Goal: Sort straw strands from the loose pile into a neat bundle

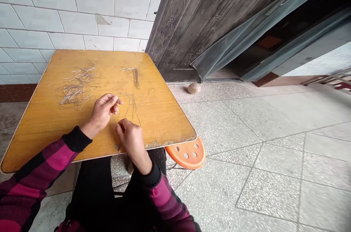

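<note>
Between my two hands runs a thin pale wire (118,108), stretched roughly upright above the tabletop. My left hand (105,109) pinches its upper end between thumb and fingers. Its lower end goes to my right hand (128,135), whose fingers are closed near the table's front edge. A few loose bent wires (133,105) lie just beyond my right hand. To the left is a tangled heap of thin wires (78,87), some pale and some dark. Farther back on the right rests a small bent bundle of wires (135,77).
The yellow wooden table (164,115) has a worn front edge and stands near a white tiled wall (90,8). An orange stool (189,155) with holes is tucked by its right corner. Beyond are a dark carved door (192,16), a curtain (219,56) and a roundish stone-like object (194,88).
</note>
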A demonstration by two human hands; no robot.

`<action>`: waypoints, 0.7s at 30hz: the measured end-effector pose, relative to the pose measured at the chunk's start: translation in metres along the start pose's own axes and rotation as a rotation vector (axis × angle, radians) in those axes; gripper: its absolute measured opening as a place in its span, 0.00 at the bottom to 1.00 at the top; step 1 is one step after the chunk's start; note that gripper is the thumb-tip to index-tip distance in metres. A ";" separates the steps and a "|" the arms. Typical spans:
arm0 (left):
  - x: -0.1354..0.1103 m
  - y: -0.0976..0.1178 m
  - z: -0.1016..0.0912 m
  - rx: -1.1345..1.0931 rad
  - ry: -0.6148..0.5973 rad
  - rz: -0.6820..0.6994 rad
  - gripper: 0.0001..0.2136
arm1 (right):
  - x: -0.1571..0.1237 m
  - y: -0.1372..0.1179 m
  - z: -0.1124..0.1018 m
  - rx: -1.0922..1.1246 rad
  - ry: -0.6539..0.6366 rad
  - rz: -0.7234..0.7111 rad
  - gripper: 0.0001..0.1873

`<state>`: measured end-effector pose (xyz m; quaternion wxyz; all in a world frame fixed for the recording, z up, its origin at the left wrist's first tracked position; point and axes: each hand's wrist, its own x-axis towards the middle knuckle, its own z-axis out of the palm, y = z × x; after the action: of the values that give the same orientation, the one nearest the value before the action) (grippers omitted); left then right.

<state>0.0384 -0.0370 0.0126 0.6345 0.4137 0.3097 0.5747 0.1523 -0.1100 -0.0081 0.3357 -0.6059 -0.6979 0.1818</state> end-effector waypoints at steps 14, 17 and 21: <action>0.001 0.000 0.000 0.023 -0.021 -0.017 0.09 | -0.020 0.001 0.016 0.977 -0.148 0.341 0.13; 0.002 -0.001 0.000 0.020 0.003 -0.008 0.09 | -0.026 0.002 0.017 1.000 -0.197 0.373 0.12; 0.002 0.001 0.000 -0.023 0.001 -0.054 0.10 | -0.029 0.004 0.012 0.988 -0.198 0.374 0.13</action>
<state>0.0381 -0.0350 0.0137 0.6545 0.3974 0.3145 0.5610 0.1482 -0.1357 -0.0261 0.4754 -0.4696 -0.4378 0.6015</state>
